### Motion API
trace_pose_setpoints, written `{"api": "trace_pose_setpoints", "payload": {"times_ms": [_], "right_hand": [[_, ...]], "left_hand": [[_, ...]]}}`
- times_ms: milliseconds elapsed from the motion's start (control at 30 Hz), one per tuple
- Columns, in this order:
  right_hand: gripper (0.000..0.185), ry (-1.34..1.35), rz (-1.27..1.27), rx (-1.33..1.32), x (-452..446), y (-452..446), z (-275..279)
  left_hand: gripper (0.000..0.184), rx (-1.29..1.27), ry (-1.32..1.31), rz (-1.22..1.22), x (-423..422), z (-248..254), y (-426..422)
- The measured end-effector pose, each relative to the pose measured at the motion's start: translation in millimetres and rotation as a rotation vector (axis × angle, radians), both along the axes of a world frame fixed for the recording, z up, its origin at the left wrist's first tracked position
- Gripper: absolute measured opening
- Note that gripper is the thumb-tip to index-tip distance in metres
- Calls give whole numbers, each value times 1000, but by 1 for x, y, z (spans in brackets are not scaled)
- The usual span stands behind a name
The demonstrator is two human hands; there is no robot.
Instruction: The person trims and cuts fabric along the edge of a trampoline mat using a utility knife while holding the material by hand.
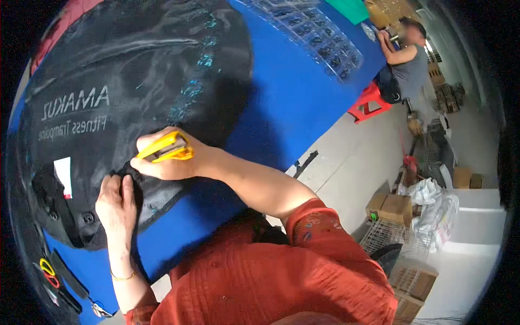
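A large round piece of black fabric (162,70) with mirrored "AMAKUZ Fitness Trampoline" lettering lies in front of me. My right hand (176,154) is closed round a yellow hand tool with a grey metal middle (165,146), its exact kind unclear. The tool's narrow end points left, close over the fabric. Just below it, my left hand (116,203) has its fingers curled down on a bunched edge of the black fabric, seemingly gripping it. Ragged teal bits (192,89) run in a line up the fabric. A white label (63,176) sits left of my left hand.
Beneath the fabric is a blue table surface (287,119). Scissors (49,272) lie at its lower left. Clear plastic trays (325,46) with dark parts are at the far side. A co-worker (406,62) sits near a red stool (371,103). Cartons (390,208) stand at right.
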State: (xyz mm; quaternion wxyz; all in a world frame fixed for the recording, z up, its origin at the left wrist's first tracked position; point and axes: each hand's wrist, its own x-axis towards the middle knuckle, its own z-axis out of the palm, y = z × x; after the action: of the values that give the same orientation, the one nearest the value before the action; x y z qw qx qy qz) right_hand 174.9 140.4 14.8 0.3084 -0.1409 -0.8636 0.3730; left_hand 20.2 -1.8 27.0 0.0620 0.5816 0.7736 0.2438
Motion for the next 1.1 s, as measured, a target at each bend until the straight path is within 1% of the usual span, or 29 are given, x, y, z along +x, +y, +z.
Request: {"api": "trace_pose_setpoints", "payload": {"times_ms": [67, 100, 167, 333, 367, 400, 500, 567, 633, 700, 833, 900, 967, 1033, 1100], "right_hand": [[29, 41, -8, 92, 0, 0, -1], [29, 43, -13, 96, 1, 0, -2], [28, -46, -32, -2, 0, -1, -2], [29, -25, -30, -18, 1, -1, 0], [29, -43, -27, -32, 1, -1, 1], [29, -42, -29, -30, 1, -1, 0], [30, -35, -12, 44, 1, 0, -1], [31, -113, -2, -70, 2, 0, 1], [31, -105, -8, -61, 2, 0, 1], [32, -98, -14, -52, 2, -1, 2], [32, -101, -25, -113, 4, -3, 5], [32, -109, -27, -129, 3, -3, 5], [31, -89, -32, -69, 3, -3, 4], [31, -95, -12, -76, 1, -1, 0], [30, -92, 0, -105, -2, -1, -9]], "left_hand": [[29, -23, 0, 11, 1, 1, -1], [28, -17, 11, 16, 1, 1, 0], [28, -6, 12, 10, 1, 0, 0], [28, 9, 9, 0, 1, 1, -1], [31, -18, -15, 7, 1, 1, -1], [35, -45, -39, 14, 1, 1, -1], [35, -57, -33, 14, 0, 1, -2], [35, -51, -25, 9, 0, 1, -2], [35, -45, -17, 4, 0, 0, -2], [31, 10, 19, 2, 1, -2, -1], [32, 13, 25, -4, 0, -3, -1], [36, -58, -28, 24, 0, -1, -2], [36, -43, -28, 24, -2, -4, -3], [37, -26, -30, 20, -1, -3, -2], [31, -48, -48, 35, 1, 0, -2]]}}
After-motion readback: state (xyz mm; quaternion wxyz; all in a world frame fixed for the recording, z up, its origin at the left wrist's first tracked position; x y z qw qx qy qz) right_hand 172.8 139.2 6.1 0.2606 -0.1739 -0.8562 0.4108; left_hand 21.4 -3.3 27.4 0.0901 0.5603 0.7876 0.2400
